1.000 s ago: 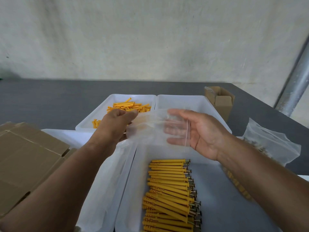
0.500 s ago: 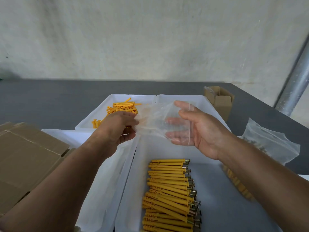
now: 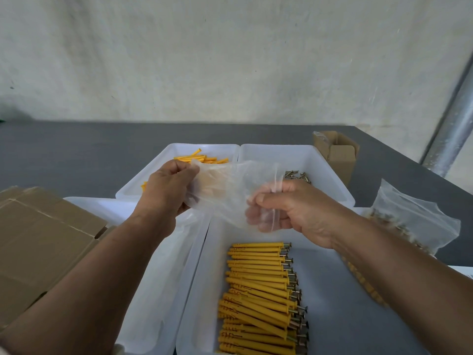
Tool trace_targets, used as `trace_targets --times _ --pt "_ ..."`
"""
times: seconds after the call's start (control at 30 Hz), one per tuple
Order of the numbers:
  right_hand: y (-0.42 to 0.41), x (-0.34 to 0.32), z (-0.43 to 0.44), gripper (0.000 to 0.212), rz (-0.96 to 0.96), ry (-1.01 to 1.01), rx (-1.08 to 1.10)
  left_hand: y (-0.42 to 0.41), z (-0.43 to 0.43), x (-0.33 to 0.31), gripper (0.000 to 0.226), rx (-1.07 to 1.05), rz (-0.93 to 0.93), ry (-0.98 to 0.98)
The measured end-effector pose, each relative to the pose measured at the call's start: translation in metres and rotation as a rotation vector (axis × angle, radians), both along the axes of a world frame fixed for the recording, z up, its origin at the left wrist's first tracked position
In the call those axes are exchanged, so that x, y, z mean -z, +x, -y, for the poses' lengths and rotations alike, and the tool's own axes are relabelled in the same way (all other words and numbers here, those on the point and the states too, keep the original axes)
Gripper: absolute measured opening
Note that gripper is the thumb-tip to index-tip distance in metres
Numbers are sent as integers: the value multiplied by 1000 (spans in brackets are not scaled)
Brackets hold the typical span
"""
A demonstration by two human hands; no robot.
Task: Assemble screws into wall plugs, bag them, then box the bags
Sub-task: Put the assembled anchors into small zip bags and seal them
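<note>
Since half a second ago the right hand has closed. Its fingers were straight behind the clear bag then and now curl round the bag's right end by the zip strip, with the thumb on top. The left hand keeps pinching the left end between its thumb and bent fingers. The bag is empty and hangs stretched between the two hands, in the air above the place where four white trays meet at the middle of the desk.

Below the hands, the near tray holds the assembled plugs in a stacked row along its left side. Their screw heads point right, and the tray's right half is bare. The near-left tray holds something pale and filmy that cannot be made out.

Behind the hands, the far-left tray holds loose yellow plugs and the far-right tray a small heap of screws. The desk beyond them is bare grey up to its back edge at the wall.

A flat cardboard box lies along the left edge, touching the near-left tray. A small open carton stands near the back right corner. A filled bag sits at the right edge, close beside the right forearm. A metal pipe rises past that corner.
</note>
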State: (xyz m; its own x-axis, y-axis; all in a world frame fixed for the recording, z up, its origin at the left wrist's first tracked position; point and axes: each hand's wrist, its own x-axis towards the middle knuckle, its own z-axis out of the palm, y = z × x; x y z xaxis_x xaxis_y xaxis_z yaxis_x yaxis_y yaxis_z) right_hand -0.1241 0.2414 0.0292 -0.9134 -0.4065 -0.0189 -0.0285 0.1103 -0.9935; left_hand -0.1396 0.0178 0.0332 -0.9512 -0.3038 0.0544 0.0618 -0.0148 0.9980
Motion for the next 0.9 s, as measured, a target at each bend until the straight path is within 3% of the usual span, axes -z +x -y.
trace_targets --times 0.17,0.47,0.9 --pt "-4 -4 -1 19 73 -221 71 0 -2 0 15 59 42 25" --pt "-4 -5 -4 36 78 -258 76 1 -4 -2 12 96 99 49" --pt "-5 -2 -3 42 47 -264 32 -1 -6 6 30 119 148 -16"
